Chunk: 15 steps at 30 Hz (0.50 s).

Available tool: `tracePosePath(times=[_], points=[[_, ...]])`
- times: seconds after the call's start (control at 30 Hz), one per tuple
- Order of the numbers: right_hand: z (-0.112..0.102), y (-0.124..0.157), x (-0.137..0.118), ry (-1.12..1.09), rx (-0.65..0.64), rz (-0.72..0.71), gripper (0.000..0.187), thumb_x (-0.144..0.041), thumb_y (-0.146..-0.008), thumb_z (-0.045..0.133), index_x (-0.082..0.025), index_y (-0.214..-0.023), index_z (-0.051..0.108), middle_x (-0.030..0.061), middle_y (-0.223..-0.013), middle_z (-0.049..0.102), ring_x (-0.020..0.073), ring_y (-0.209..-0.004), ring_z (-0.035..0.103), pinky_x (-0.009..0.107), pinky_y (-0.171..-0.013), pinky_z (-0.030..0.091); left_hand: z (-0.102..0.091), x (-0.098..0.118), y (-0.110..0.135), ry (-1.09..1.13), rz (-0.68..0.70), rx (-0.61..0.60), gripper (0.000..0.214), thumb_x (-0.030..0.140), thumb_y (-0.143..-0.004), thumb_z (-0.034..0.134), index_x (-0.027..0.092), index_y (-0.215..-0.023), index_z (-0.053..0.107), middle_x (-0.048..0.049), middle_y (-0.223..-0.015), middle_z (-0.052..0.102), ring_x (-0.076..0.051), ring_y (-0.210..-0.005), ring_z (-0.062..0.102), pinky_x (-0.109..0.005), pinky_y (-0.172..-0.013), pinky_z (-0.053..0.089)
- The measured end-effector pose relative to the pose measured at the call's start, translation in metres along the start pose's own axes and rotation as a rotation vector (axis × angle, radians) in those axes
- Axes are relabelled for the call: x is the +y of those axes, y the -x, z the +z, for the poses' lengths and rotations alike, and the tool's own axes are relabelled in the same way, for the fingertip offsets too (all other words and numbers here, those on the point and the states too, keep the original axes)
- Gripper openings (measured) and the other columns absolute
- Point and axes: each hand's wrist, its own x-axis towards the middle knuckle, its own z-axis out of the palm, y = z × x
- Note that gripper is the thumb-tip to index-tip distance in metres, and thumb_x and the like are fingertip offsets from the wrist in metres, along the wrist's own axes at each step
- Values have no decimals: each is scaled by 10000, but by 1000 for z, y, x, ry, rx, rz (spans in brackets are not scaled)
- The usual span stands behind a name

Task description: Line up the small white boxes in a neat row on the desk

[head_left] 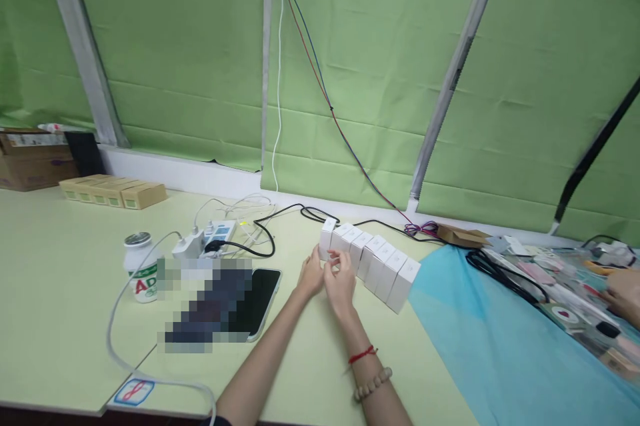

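Observation:
Several small white boxes stand side by side in a slanting row point(383, 263) on the table. At its far left end is one white box point(327, 234), standing a little higher in view than its neighbours. My left hand point(311, 274) is at the left side of this end box, fingers bent against it. My right hand point(341, 279) meets the same box from the front, with fingers curled and partly apart. The lower part of the end box and the exact finger contacts are partly hidden. A red string and a beaded bracelet circle my right wrist.
Left of my arms lie a phone point(257, 303), a power strip point(220, 233) with cables, and a white jar point(141, 266). Brown boxes point(113, 191) sit at the far left. A blue sheet point(465, 319) and another person's hand point(625, 293) among packages are at right.

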Motion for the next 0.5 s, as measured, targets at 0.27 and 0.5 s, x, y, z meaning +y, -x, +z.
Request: tracePosePath(times=[0.27,0.5], points=[[-28,-21,-6,199,429,-267,231,-204,-792,422,-196,-952,588,94,-1005,578,231,-1032,511,465,-959,303,0,-1,-35,23,-9,-49,591,670,-803,273,239,-1175,430,-63,-1107,614,-248,-1158,473,-412,-1036,239],[-85,-43,33,259,1072,241,336,-278,-761,450,-230,-1083,533,134,-1087,556,316,-1093,485,472,-929,331,2,-6,-43,-37,-26,-92,624,740,-740,305,229,-1067,451,-70,-1139,586,-272,-1156,447,-420,-1005,279]])
